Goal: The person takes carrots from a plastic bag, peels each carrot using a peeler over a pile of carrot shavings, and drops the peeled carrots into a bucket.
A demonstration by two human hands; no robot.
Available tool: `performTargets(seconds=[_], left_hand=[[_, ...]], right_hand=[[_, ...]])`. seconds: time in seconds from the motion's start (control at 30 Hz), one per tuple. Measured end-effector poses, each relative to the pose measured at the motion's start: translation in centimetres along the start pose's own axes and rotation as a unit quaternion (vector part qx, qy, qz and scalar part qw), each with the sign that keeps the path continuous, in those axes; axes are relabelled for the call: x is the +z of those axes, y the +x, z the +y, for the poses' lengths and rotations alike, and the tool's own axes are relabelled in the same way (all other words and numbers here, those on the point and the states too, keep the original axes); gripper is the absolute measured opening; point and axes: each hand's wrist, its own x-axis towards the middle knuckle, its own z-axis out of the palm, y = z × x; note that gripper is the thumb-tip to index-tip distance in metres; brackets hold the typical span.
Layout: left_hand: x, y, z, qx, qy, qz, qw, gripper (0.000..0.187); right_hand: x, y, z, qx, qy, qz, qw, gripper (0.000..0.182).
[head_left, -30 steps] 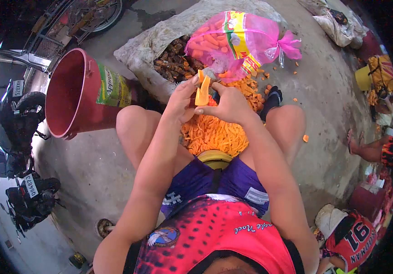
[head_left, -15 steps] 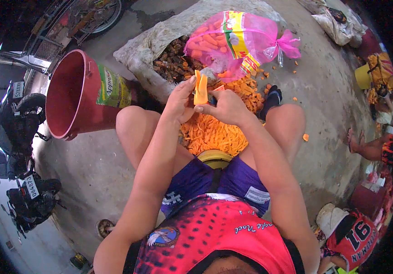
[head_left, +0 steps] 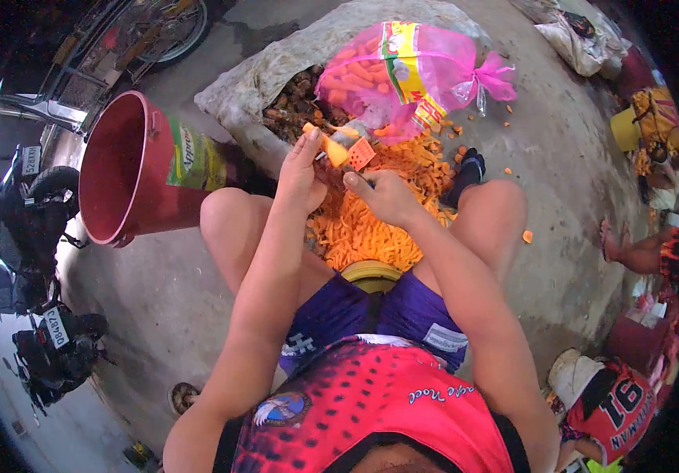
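Observation:
Above the orange pile, my left hand [head_left: 302,167] is closed around a peeled orange carrot [head_left: 333,150]. My right hand [head_left: 383,195] grips the dark handle of a peeler with an orange perforated part [head_left: 361,154], held against the right side of the carrot. Below both hands, a heap of orange peelings [head_left: 371,232] lies between my legs. A pink mesh bag [head_left: 442,67] with whole carrots inside stands beyond my hands, beside an open whitish sack [head_left: 237,91] holding dark, dirty roots.
A large red bucket [head_left: 130,177] lies at the left, with motorcycles [head_left: 59,339] beyond it. A yellow container [head_left: 367,272] sits between my thighs. Another person's leg [head_left: 631,256] and a person in a red shirt [head_left: 623,410] are at the right.
The carrot has tilted and my left hand has shifted slightly left. My right hand has moved down, and the peeler's orange part now shows.

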Motion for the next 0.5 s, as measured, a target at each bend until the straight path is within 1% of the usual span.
performTargets(seconds=[0.03,0.07,0.13,0.17,0.23,0.3,0.33,0.4,0.5], left_hand=[[-0.3,0.2,-0.1,-0.007,-0.011,0.014,1.000,0.023],[-0.5,0.4,-0.2,-0.014,-0.021,0.028,0.999,0.021],[-1.3,0.7,-0.8,-0.023,-0.034,-0.010,0.999,0.024],[-1.5,1.0,-1.2,-0.022,-0.034,-0.021,0.999,0.025],[-1.1,1.0,-1.4,-0.031,-0.035,-0.034,0.998,0.026],[0.2,0.4,-1.5,-0.047,-0.037,-0.035,0.998,0.026],[1.0,0.2,-1.5,-0.054,-0.035,-0.010,0.998,0.026],[2.0,-0.2,-1.5,-0.066,-0.029,0.040,0.997,0.026],[-0.3,0.8,-2.1,-0.060,-0.039,-0.011,0.997,0.025]], right_hand=[[0.1,0.1,0.3,0.004,0.011,-0.002,1.000,0.064],[0.3,0.6,0.7,-0.046,0.013,0.045,0.998,0.065],[0.6,1.2,0.6,-0.146,0.018,0.141,0.979,0.072],[0.3,1.2,0.8,-0.124,0.000,0.144,0.982,0.070],[-1.1,0.4,-1.6,-0.080,-0.034,0.149,0.985,0.067],[-1.0,1.1,-1.1,-0.085,-0.025,0.156,0.984,0.074],[-1.0,1.5,-0.8,-0.088,-0.021,0.158,0.983,0.078],[-0.9,1.7,-0.2,-0.087,-0.062,0.172,0.979,0.079],[-0.7,2.0,0.2,-0.083,-0.125,0.187,0.971,0.082]])
